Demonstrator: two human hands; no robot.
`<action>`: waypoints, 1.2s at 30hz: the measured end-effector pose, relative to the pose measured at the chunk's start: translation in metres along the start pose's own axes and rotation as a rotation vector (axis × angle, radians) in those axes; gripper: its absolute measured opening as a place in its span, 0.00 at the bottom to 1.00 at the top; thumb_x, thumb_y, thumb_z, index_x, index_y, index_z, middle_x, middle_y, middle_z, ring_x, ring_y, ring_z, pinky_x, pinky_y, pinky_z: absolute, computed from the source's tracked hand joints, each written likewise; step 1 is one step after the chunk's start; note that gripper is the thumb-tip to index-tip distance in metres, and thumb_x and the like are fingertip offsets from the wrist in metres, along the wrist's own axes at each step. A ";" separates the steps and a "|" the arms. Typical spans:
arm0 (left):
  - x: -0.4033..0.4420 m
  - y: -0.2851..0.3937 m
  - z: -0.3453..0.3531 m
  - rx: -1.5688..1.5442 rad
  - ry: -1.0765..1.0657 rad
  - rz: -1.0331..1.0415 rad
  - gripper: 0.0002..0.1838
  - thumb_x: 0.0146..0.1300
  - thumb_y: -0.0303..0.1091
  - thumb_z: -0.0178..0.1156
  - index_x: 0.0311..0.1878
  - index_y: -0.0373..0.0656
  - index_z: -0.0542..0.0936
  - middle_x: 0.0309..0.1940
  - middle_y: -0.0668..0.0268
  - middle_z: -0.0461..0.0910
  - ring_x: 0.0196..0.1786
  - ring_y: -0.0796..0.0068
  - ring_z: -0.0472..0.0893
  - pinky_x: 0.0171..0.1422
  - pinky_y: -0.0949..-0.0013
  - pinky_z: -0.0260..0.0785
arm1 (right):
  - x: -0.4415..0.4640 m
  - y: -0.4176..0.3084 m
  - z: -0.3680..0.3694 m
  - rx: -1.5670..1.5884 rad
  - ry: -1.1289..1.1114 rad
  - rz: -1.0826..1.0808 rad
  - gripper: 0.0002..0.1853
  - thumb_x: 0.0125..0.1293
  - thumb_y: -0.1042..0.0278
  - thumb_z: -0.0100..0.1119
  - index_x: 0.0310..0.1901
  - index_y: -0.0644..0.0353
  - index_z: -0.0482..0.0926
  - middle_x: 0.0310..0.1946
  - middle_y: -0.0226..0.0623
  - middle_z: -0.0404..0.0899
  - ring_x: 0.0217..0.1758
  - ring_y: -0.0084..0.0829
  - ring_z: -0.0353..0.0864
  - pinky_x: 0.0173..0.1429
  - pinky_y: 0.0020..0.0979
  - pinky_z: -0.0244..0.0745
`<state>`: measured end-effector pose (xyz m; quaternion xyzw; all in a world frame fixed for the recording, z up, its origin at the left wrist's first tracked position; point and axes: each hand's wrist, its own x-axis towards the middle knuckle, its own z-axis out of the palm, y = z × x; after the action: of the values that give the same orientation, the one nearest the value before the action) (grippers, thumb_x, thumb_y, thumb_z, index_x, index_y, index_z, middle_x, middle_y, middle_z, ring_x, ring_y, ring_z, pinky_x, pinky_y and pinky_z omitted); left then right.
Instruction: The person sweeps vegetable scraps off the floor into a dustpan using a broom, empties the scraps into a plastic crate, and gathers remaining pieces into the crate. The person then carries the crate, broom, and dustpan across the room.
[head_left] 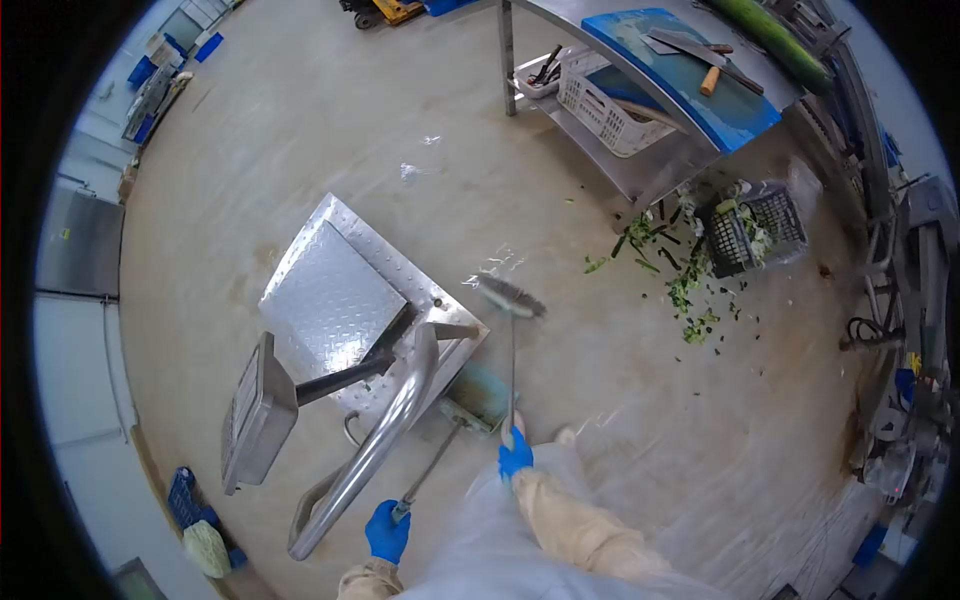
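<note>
My left hand (387,532), in a blue glove, is closed round the handle of a long-handled dustpan (480,392). Its greenish pan rests on the floor beside the metal platform scale. My right hand (516,455), gloved in blue too, grips the stick of a broom (512,297). The broom's grey bristle head lies out ahead on the floor, just right of the scale's corner. Green vegetable scraps (690,280) are scattered on the floor farther right, apart from the broom head.
A platform scale (335,290) with a tubular rail stands left of the dustpan. At upper right, a steel table (570,12) carries a blue cutting board (735,110), knives (710,60) and a long green gourd (775,40). A black crate (730,240) with scraps sits below it.
</note>
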<state>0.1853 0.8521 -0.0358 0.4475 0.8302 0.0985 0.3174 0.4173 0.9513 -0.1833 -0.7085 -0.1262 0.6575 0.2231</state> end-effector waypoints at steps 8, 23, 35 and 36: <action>0.005 0.032 -0.004 0.052 0.038 0.023 0.10 0.45 0.35 0.59 0.31 0.43 0.73 0.25 0.59 0.74 0.28 0.59 0.75 0.31 0.65 0.66 | 0.046 -0.114 -0.031 0.425 0.225 0.004 0.25 0.53 0.76 0.47 0.52 0.44 0.55 0.18 0.36 0.65 0.13 0.29 0.67 0.12 0.29 0.62; 0.010 0.110 0.031 0.230 0.011 -0.247 0.09 0.42 0.35 0.58 0.26 0.45 0.70 0.19 0.57 0.73 0.25 0.56 0.74 0.28 0.61 0.64 | 0.229 -0.389 -0.126 1.369 -0.747 0.145 0.05 0.57 0.70 0.47 0.31 0.61 0.66 0.22 0.33 0.66 0.18 0.20 0.64 0.18 0.19 0.65; 0.081 0.167 0.021 0.394 -0.003 -0.088 0.11 0.40 0.37 0.59 0.27 0.44 0.71 0.20 0.57 0.74 0.27 0.55 0.74 0.30 0.60 0.65 | 0.114 -0.270 -0.350 1.558 -0.606 0.234 0.06 0.58 0.71 0.43 0.33 0.65 0.61 0.22 0.32 0.61 0.19 0.21 0.61 0.22 0.20 0.62; 0.084 0.176 0.018 0.396 -0.006 -0.057 0.12 0.41 0.37 0.59 0.29 0.43 0.71 0.22 0.57 0.74 0.28 0.56 0.75 0.32 0.61 0.65 | 0.099 -0.258 -0.368 1.577 -0.562 0.269 0.07 0.58 0.71 0.43 0.34 0.65 0.61 0.22 0.32 0.62 0.18 0.20 0.60 0.21 0.19 0.61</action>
<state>0.2828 1.0196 -0.0075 0.4779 0.8447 -0.0771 0.2285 0.8203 1.1672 -0.1323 -0.1650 0.4040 0.7256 0.5321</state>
